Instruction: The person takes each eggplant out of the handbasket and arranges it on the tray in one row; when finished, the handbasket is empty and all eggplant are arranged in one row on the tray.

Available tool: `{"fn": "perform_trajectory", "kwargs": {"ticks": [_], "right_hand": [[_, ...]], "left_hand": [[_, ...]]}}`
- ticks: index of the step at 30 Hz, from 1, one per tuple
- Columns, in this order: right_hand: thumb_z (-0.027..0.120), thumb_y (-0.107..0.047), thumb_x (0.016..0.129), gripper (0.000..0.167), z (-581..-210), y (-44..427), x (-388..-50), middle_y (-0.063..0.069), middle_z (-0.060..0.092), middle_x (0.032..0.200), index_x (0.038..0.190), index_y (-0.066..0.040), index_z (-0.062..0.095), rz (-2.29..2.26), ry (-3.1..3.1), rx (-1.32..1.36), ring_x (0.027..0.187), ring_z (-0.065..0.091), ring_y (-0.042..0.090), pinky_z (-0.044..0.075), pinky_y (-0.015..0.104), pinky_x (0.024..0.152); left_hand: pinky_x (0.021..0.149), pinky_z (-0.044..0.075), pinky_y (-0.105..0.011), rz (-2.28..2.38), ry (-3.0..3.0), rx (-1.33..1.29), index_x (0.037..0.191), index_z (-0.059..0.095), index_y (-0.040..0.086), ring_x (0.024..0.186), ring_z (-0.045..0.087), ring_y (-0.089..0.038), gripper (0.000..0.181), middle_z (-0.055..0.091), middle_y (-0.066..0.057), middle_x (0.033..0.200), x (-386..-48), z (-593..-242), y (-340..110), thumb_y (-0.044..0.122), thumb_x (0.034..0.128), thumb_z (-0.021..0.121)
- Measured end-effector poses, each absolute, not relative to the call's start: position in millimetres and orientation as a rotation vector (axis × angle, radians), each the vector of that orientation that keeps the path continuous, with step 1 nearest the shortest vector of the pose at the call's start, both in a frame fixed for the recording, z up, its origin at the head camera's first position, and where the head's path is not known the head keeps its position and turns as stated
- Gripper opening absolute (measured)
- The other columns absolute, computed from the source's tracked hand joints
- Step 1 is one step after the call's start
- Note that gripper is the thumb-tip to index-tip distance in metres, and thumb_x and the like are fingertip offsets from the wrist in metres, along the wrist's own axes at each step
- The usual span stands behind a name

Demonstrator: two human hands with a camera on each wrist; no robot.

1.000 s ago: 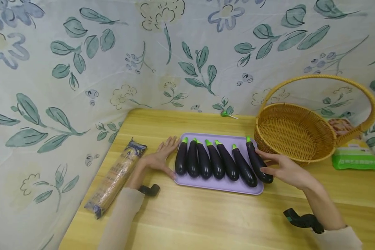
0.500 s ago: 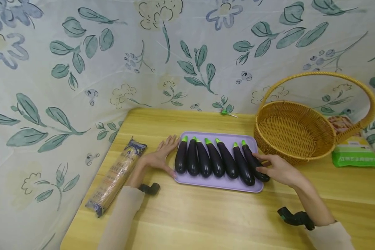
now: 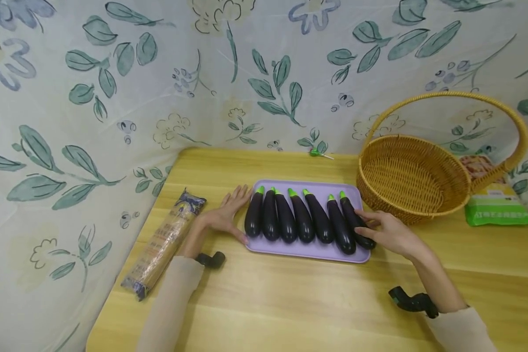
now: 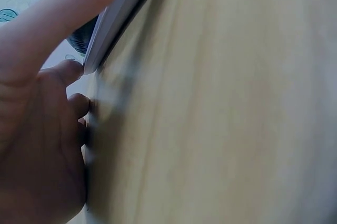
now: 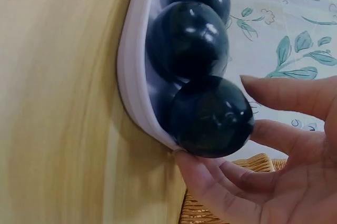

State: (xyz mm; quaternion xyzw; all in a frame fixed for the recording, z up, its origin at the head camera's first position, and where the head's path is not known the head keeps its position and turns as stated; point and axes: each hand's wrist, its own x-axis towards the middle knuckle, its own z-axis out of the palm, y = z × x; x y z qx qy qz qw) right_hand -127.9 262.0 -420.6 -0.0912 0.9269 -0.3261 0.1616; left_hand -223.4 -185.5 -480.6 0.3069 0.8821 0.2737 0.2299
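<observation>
A row of several dark purple eggplants (image 3: 303,220) with bright green stems lies on a lilac tray (image 3: 290,252). My left hand (image 3: 222,217) rests on the table at the tray's left end, fingers spread, its thumb touching the near-left corner. My right hand (image 3: 389,234) has fingers and thumb about the rightmost eggplant (image 3: 351,215), whose thick end lies over the tray's right rim. In the right wrist view, one finger touches the tray rim (image 5: 134,87) under this eggplant (image 5: 213,121), while another fingertip stands just off its side.
Behind my right hand stands a wicker basket (image 3: 365,193) with a tall handle. A green-and-white packet (image 3: 497,210) lies partly behind it. To the left is a long clear packet (image 3: 165,247); a green lollipop (image 3: 315,152) lies by the patterned cloth (image 3: 229,98).
The rightmost eggplant has shifted left, closer against its neighbour, with my right hand moving along. My left hand keeps its place at the tray. The head view has tilted slightly.
</observation>
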Motion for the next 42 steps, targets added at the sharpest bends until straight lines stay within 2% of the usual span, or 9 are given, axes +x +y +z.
{"fn": "perform_trajectory", "kwargs": {"ticks": [10,22,30,37,42], "right_hand": [[0.072,-0.029,0.098,0.062,-425.2,259.9,-115.3,0.025,0.070,0.121,0.150,-0.002,0.052,-0.979,2.670,-0.215,0.115,0.065,0.040,0.049,0.033,0.081],[0.074,-0.032,0.096,0.063,-425.9,255.2,-120.4,0.023,0.072,0.119,0.149,-0.004,0.054,-0.977,2.664,-0.234,0.112,0.066,0.036,0.048,0.032,0.080],[0.070,-0.029,0.099,0.062,-425.4,259.5,-123.6,0.028,0.068,0.128,0.150,0.000,0.051,-0.999,2.622,-0.263,0.116,0.064,0.040,0.051,0.032,0.079],[0.069,-0.025,0.099,0.060,-427.0,261.7,-126.1,0.026,0.068,0.122,0.149,0.002,0.051,-1.009,2.611,-0.283,0.113,0.065,0.038,0.051,0.031,0.078],[0.069,-0.029,0.100,0.061,-425.3,262.6,-128.5,0.023,0.070,0.123,0.149,0.001,0.052,-0.980,2.605,-0.291,0.114,0.065,0.036,0.052,0.032,0.080]], "left_hand": [[0.128,-0.017,-0.059,0.732,2.431,0.842,0.166,-0.011,0.017,0.158,-0.027,-0.036,0.153,-0.024,-0.018,0.171,-220.5,-480.8,-188.3,0.046,0.0625,0.098],[0.127,-0.017,-0.061,0.746,2.435,0.826,0.166,-0.011,0.016,0.158,-0.026,-0.038,0.154,-0.024,-0.019,0.170,-215.0,-483.0,-196.5,0.050,0.0617,0.097],[0.128,-0.017,-0.059,0.749,2.426,0.820,0.166,-0.011,0.015,0.158,-0.027,-0.036,0.153,-0.026,-0.018,0.170,-216.9,-484.4,-194.3,0.049,0.0629,0.097],[0.128,-0.017,-0.058,0.723,2.430,0.815,0.166,-0.012,0.016,0.158,-0.028,-0.033,0.153,-0.027,-0.016,0.170,-217.3,-486.5,-193.4,0.050,0.0631,0.096],[0.128,-0.017,-0.059,0.723,2.438,0.813,0.166,-0.012,0.016,0.158,-0.028,-0.034,0.153,-0.025,-0.015,0.171,-216.4,-486.6,-193.3,0.050,0.0628,0.096]]}}
